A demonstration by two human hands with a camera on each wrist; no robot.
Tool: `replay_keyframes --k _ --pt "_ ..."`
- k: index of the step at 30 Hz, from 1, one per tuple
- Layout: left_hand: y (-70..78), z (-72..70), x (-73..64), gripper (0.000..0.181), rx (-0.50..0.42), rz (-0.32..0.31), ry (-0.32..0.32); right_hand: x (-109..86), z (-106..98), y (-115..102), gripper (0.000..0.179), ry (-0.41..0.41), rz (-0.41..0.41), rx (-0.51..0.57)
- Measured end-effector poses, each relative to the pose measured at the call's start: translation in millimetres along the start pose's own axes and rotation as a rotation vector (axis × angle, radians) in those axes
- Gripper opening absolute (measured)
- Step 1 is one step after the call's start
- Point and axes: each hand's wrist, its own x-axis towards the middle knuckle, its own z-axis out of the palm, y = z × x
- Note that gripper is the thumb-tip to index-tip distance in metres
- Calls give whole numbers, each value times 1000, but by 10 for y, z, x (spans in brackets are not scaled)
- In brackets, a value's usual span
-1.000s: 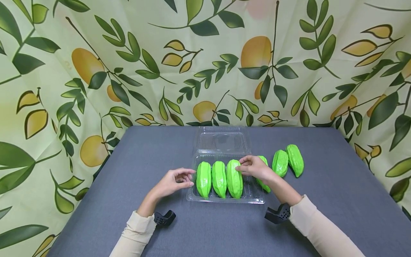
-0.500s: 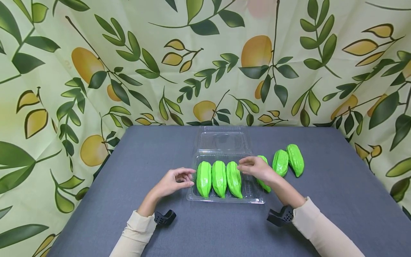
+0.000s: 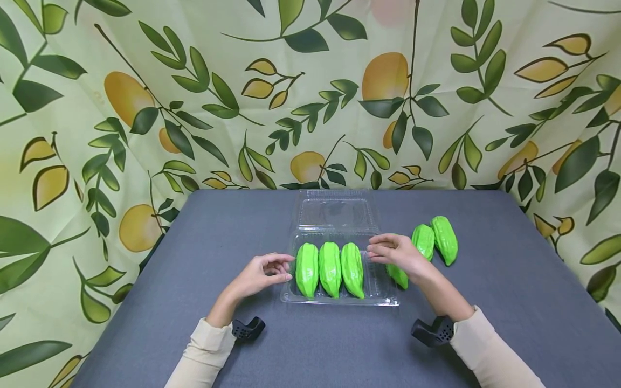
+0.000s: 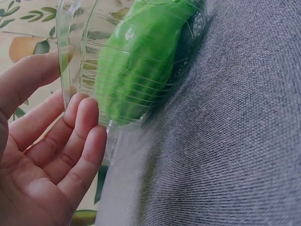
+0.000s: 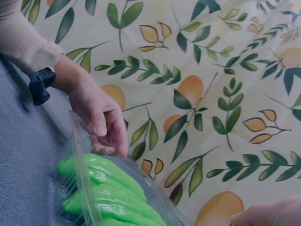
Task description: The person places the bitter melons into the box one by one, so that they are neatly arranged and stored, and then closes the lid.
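Observation:
Three glossy green bitter melons (image 3: 330, 269) lie side by side in the open clear plastic box (image 3: 335, 302). My left hand (image 3: 262, 276) rests at the box's left rim, its fingers loosely bent; in the left wrist view the fingertips (image 4: 87, 113) touch or nearly touch the clear wall, beside the nearest bitter melon (image 4: 136, 70). My right hand (image 3: 395, 253) hovers over the box's right end with nothing in it. Partly hidden beneath it, another bitter melon (image 3: 399, 276) lies by the right rim. The right wrist view shows the left hand (image 5: 99, 115) by the rim.
Two more bitter melons, one (image 3: 424, 241) leaning close to the other (image 3: 444, 241), lie on the grey table (image 3: 233, 215) to the right. The clear lid (image 3: 335, 213) is folded back flat behind the box. A leaf-patterned cloth (image 3: 310, 108) hangs around the table.
My right hand has let go of the third bitter melon in the box and moved right. That bitter melon has settled in place. My left hand stays at the rim.

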Motion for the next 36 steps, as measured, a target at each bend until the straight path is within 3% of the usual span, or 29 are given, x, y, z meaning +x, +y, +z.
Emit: replay_keyframes --k 12,24,36 --pt "8 -1 -10 41 4 3 0 -72 -248 -7 52 8 2 -4" --pt "9 -3 -10 40 7 6 1 -109 -481 44 55 88 -21 54" --pt "7 -2 -8 40 5 4 2 -149 -695 80 58 156 23 -17"
